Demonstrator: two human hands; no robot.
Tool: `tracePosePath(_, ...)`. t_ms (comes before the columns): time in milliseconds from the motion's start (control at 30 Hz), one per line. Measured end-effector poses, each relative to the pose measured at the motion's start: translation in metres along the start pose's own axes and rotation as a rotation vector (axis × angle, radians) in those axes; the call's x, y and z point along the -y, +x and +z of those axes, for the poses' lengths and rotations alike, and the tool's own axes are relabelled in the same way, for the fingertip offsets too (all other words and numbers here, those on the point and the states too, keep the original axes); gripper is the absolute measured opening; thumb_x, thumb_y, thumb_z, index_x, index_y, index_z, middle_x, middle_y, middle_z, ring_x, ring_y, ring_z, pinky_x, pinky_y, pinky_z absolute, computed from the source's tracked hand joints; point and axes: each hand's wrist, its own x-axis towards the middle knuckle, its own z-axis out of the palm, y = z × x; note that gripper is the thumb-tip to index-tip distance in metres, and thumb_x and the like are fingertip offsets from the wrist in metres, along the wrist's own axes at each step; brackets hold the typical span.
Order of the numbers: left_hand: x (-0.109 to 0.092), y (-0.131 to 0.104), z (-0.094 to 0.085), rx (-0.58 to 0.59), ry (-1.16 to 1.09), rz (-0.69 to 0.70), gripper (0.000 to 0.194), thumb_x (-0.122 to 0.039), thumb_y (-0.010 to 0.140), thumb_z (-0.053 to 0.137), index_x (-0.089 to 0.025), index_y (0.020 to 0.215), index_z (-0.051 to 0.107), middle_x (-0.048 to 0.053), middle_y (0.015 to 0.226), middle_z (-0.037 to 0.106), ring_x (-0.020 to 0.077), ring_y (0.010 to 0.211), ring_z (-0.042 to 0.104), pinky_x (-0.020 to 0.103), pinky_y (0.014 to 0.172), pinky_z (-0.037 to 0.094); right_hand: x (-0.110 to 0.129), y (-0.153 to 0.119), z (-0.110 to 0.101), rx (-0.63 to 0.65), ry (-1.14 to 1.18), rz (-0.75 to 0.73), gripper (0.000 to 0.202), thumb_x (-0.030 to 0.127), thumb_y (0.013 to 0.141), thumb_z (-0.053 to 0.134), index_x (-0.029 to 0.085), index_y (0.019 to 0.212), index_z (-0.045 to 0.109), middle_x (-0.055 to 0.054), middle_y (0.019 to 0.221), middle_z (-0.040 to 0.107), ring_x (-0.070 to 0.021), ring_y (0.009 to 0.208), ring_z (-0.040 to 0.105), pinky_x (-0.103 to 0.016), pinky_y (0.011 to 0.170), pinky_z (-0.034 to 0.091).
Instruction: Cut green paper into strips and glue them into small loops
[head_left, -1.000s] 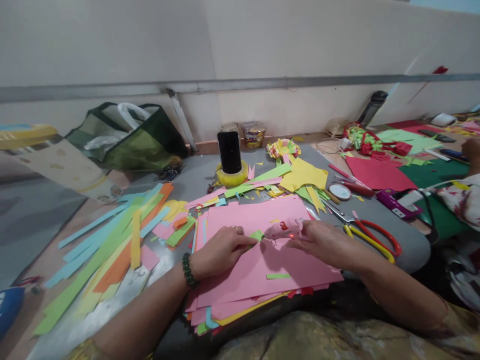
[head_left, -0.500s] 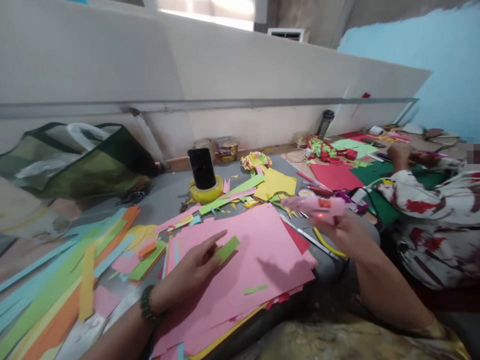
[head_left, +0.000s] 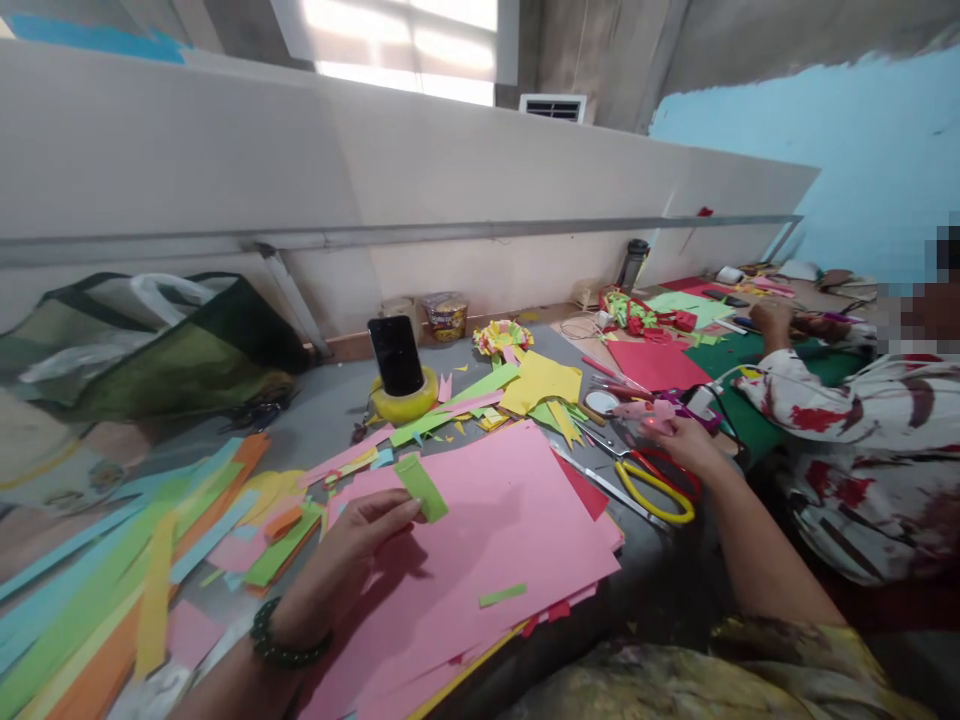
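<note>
My left hand (head_left: 371, 530) pinches a short green paper strip (head_left: 422, 488) between thumb and fingers, held tilted just above a stack of pink paper (head_left: 517, 520). On the top pink sheet lies a smaller green paper strip (head_left: 502, 596). Off to the right, my right hand (head_left: 691, 448) is closed around a pink glue gun (head_left: 651, 412) with a small red light; its nozzle points left, near a white round lid (head_left: 601, 402). Below it are yellow-handled scissors (head_left: 656, 492) and a red-handled pair (head_left: 686, 470).
Coloured paper strips (head_left: 90, 610) spread at the left. A phone (head_left: 397, 355) leans in a yellow tape roll (head_left: 405, 402). Behind are a paper flower (head_left: 502, 338), a noodle cup (head_left: 444, 316) and a green bag (head_left: 187, 340). A co-worker's sleeve (head_left: 817, 395) is at right.
My right hand has lowered the glue gun away from the paper stack, down among the tools. My left hand has lifted and turned the green strip, moving it slightly left.
</note>
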Motion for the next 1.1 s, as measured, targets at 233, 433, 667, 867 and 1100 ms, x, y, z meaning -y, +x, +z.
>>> tracePosePath(233, 0.003, 0.004, -0.003, -0.049, -0.014, 0.044, 0.042, -0.050, 0.054, 0.082, -0.014, 0.052, 0.060, -0.003, 0.048, 0.049, 0.0056, 0.040, 0.037, 0.019, 0.037, 0.025, 0.011, -0.011, -0.025, 0.105, -0.227, 0.165, 0.028, 0.047, 0.071, 0.064, 0.021, 0.062, 0.057, -0.014, 0.071, 0.069, -0.0330, 0.073, 0.066, -0.037, 0.062, 0.046)
tracePosePath(433, 0.004, 0.006, 0.001, -0.005, -0.054, 0.046, 0.042, -0.049, 0.052, 0.082, -0.012, 0.051, 0.063, 0.001, 0.052, 0.054, 0.0052, 0.044, 0.038, 0.020, 0.042, 0.023, 0.055, -0.055, -0.037, -0.043, 0.001, -0.333, 0.035, 0.055, 0.083, 0.052, 0.024, 0.078, 0.067, -0.009, 0.076, 0.072, -0.0240, 0.059, 0.066, -0.034, 0.052, 0.050)
tracePosePath(667, 0.011, 0.002, 0.001, 0.102, -0.045, 0.063, 0.040, -0.050, 0.059, 0.079, -0.012, 0.055, 0.065, 0.000, 0.050, 0.053, 0.0068, 0.043, 0.040, 0.022, 0.042, 0.022, 0.157, -0.084, 0.054, 0.161, 0.230, -1.327, 0.026, 0.012, 0.095, 0.044, 0.020, 0.106, 0.066, -0.009, 0.102, 0.068, -0.0115, 0.068, 0.064, -0.021, 0.055, 0.049)
tracePosePath(867, 0.012, 0.003, 0.001, 0.082, -0.081, 0.097, 0.044, -0.052, 0.058, 0.081, -0.013, 0.052, 0.063, -0.003, 0.047, 0.047, 0.0050, 0.045, 0.031, 0.022, 0.044, 0.020, 0.171, -0.077, 0.089, 0.273, 0.601, -1.410, 0.018, 0.019, 0.098, 0.047, 0.018, 0.091, 0.063, -0.007, 0.083, 0.067, -0.0122, 0.077, 0.063, -0.020, 0.067, 0.053)
tracePosePath(1100, 0.015, 0.007, 0.005, 0.089, -0.172, 0.053, 0.046, -0.053, 0.055, 0.083, -0.012, 0.051, 0.063, 0.000, 0.051, 0.052, 0.0075, 0.050, 0.041, 0.022, 0.048, 0.030, 0.167, -0.076, 0.094, 0.414, 0.709, -1.345, 0.015, 0.016, 0.098, 0.047, 0.018, 0.090, 0.059, -0.006, 0.080, 0.066, -0.0126, 0.076, 0.061, -0.021, 0.068, 0.053)
